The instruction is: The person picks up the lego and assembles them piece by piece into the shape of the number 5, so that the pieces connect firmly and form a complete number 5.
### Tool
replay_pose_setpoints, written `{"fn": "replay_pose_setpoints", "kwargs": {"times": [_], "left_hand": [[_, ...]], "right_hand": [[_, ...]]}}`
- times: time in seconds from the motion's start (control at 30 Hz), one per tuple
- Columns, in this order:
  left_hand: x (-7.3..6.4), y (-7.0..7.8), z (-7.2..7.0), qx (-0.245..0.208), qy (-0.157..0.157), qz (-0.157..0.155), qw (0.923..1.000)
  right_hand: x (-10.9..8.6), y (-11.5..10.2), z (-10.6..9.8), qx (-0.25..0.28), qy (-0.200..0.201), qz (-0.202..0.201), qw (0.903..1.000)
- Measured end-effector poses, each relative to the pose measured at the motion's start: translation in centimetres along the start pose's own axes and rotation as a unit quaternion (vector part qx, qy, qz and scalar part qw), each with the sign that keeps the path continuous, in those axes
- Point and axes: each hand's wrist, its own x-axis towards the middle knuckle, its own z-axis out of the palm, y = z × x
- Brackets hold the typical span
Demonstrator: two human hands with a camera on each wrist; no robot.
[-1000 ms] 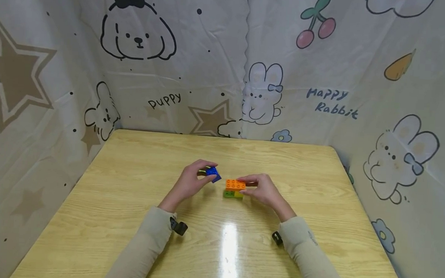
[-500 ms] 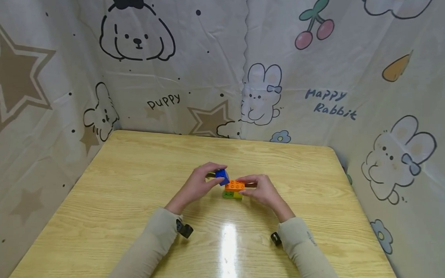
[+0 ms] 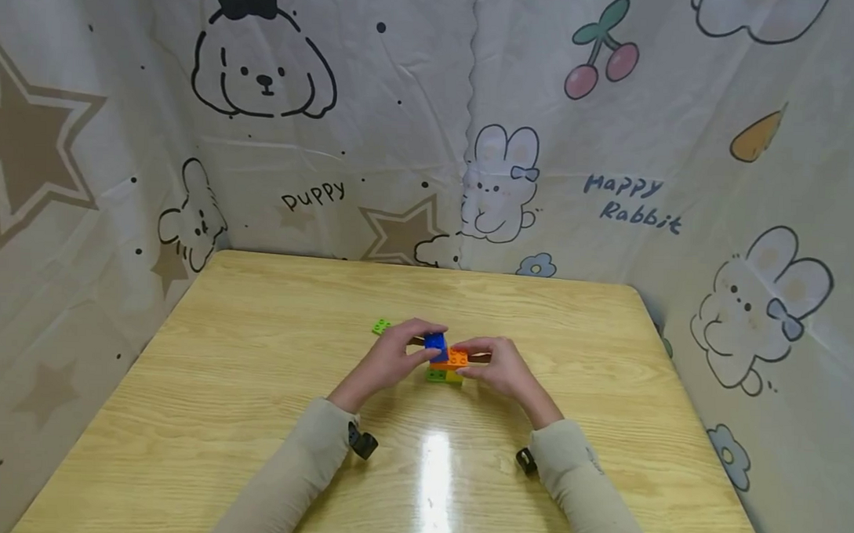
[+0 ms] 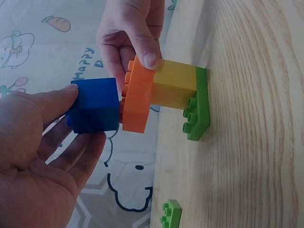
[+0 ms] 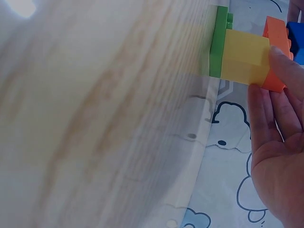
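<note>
My left hand (image 3: 390,365) pinches a blue toy building block (image 4: 95,105) between thumb and fingers. That block sits over the left end of an orange studded block (image 4: 137,102), right at its studs. Below the orange block is a yellow block (image 4: 174,84), which stands on a flat green block (image 4: 202,107) on the table. The yellow block covers one end of the green one, and studs show at the other. My right hand (image 3: 502,371) grips the stack from the right, thumb and fingers at the orange and yellow blocks (image 5: 244,57).
A loose light-green studded block (image 3: 381,326) lies on the wooden table (image 3: 252,417), just beyond my left hand. Printed cloth (image 3: 375,139) hangs behind the table and along both sides. Dark wrist cameras (image 3: 363,443) are strapped at both cuffs.
My left hand has moved right with the blue block, from beside the stack to over the orange block's left end. The loose green block has come into fuller view. The right hand keeps its hold.
</note>
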Motion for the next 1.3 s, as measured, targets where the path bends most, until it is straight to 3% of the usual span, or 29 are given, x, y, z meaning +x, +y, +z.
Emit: {"fn": "replay_pose_setpoints", "kwargs": {"times": [1.3], "left_hand": [[-0.1,-1.3,1.5,-0.028,0.004,-0.004,0.9996]], "right_hand": [[0.2,0.4,0.0,0.014,-0.007,-0.002,0.9999]]}}
